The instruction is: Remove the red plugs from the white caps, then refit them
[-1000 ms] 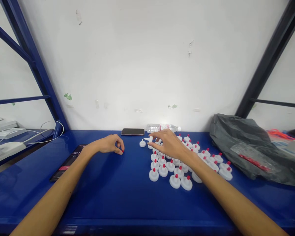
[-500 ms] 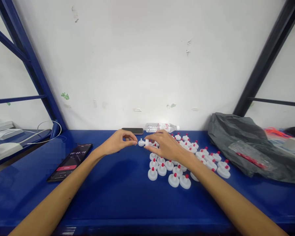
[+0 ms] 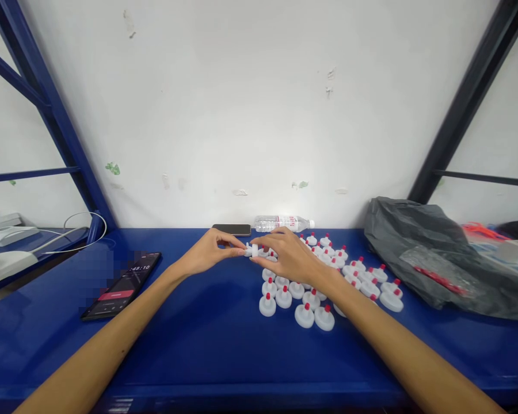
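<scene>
White cap piece [image 3: 252, 250], small and plastic, sits just right of the frame's centre, pinched between both hands above the blue table [image 3: 207, 333]. The left hand [image 3: 209, 252] comes in from the lower left with its fingers curled and its fingertips closed at the piece's left end; whether a red tip is under them is too small to tell. The right hand [image 3: 290, 256] reaches in from the lower right, thumb and forefinger closed on the piece's right side, the other fingers loosely bent. Just beside and below the right hand stands a cluster of white caps with red tips [image 3: 323, 276], spreading toward the right. Behind the hands, against the wall, lie a phone [image 3: 231, 230] and a clear water bottle [image 3: 284, 223] on its side. A second phone with a lit screen [image 3: 121, 285] lies at the left, well apart from the hands. A grey plastic bag [image 3: 431, 253] slumps at the right of the frame.
</scene>
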Motion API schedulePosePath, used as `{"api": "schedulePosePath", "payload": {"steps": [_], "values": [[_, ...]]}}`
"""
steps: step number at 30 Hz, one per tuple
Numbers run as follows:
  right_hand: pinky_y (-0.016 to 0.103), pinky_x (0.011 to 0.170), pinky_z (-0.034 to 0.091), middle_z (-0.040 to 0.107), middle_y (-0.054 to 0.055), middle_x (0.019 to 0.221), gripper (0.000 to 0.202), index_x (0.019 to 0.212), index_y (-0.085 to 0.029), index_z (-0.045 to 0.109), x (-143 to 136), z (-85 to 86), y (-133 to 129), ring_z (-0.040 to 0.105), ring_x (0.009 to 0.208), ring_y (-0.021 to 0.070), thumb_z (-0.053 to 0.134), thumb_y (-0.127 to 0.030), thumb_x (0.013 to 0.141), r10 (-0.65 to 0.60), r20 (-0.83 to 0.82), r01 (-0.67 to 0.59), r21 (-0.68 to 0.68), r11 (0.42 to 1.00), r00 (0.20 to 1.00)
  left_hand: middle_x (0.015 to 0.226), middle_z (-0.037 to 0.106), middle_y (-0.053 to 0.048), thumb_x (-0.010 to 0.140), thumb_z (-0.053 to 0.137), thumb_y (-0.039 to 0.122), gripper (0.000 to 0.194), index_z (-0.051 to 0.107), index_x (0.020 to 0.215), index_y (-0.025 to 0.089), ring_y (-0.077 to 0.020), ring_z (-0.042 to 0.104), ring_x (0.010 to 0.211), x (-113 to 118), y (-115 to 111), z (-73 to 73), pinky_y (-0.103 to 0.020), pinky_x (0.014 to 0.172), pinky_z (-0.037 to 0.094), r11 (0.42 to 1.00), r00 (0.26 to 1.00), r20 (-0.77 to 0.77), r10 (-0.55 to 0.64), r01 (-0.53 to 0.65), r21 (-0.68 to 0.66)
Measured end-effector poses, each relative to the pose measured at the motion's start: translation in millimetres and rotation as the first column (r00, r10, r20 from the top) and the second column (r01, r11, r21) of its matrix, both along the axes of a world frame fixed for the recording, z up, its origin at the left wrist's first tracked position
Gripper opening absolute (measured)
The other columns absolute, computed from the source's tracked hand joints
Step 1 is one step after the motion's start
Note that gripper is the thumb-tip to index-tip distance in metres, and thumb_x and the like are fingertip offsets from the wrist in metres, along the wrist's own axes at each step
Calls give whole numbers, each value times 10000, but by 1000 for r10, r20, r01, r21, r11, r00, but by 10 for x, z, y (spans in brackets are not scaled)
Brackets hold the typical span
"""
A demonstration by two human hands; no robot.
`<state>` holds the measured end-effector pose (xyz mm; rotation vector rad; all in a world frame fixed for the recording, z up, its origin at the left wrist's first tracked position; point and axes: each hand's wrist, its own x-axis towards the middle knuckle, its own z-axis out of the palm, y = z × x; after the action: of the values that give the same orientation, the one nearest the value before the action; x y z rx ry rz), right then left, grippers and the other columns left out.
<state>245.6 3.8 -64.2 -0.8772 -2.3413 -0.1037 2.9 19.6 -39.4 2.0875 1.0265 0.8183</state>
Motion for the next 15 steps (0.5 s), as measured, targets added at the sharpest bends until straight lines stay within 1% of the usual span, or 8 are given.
{"api": "schedulePosePath", "payload": {"steps": [3, 5, 7, 9, 10, 12, 14, 15], "values": [[470, 990, 487, 800, 61, 1017, 327, 1247, -223, 714, -2, 2, 7, 711, 1002, 266, 688, -396, 969, 13, -37, -13, -6, 1000, 999, 775, 758, -48, 788, 806, 443, 262, 843, 892, 205, -129, 527, 606, -8, 14, -15, -248, 523, 365, 998, 998, 58, 0, 4, -68], [449, 973, 496, 796, 41, 954, 341, 1253, -235, 710, 1, 10, 13, 713, 973, 251, 698, -415, 964, 24, -77, -25, -12, 1000, 997, 759, 726, -35, 788, 814, 454, 299, 818, 944, 199, -116, 508, 588, -24, 24, -30, -235, 492, 332, 992, 993, 114, 2, 13, -129], [423, 958, 506, 789, 11, 912, 343, 1256, -262, 706, -2, 27, 12, 719, 916, 222, 697, -442, 965, 44, -119, -47, -17, 999, 992, 778, 703, -25, 798, 812, 468, 386, 773, 1079, 207, -110, 508, 596, -38, 30, -47, -216, 470, 297, 980, 983, 183, -5, 41, -193], [403, 947, 518, 790, -8, 926, 325, 1249, -282, 706, -17, 47, -2, 724, 884, 197, 690, -448, 971, 68, -154, -72, -19, 997, 986, 892, 715, -45, 814, 805, 469, 529, 688, 1274, 235, -119, 558, 665, -42, 27, -64, -199, 474, 298, 964, 967, 254, -30, 95, -249], [396, 949, 523, 794, -9, 969, 317, 1250, -288, 706, -30, 56, -14, 726, 902, 192, 692, -439, 971, 80, -170, -84, -16, 996, 982, 981, 724, -68, 820, 801, 469, 586, 649, 1340, 246, -132, 595, 730, -39, 22, -72, -196, 491, 328, 953, 956, 288, -50, 132, -273], [392, 988, 524, 780, 3, 1138, 324, 1268, -302, 699, -63, 66, -43, 713, 1026, 196, 714, -403, 961, 106, -196, -109, -1, 994, 975, 1130, 719, -116, 819, 798, 472, 605, 653, 1356, 233, -175, 646, 879, -20, 6, -87, -222, 587, 444, 926, 933, 346, -102, 217, -310], [407, 1045, 510, 713, 21, 1314, 375, 1308, -319, 683, -97, 62, -71, 658, 1179, 215, 745, -362, 940, 126, -214, -124, 22, 992, 969, 1156, 721, -138, 811, 793, 482, 537, 726, 1261, 195, -214, 661, 970, 9, -12, -103, -300, 757, 533, 897, 905, 398, -151, 295, -329], [420, 1060, 508, 678, 29, 1363, 403, 1326, -332, 675, -111, 56, -83, 633, 1218, 225, 755, -347, 932, 130, -221, -126, 31, 991, 967, 1133, 729, -138, 807, 792, 483, 504, 755, 1208, 181, -223, 666, 982, 26, -21, -111, -340, 834, 544, 886, 891, 422, -168, 324, -331]]}}
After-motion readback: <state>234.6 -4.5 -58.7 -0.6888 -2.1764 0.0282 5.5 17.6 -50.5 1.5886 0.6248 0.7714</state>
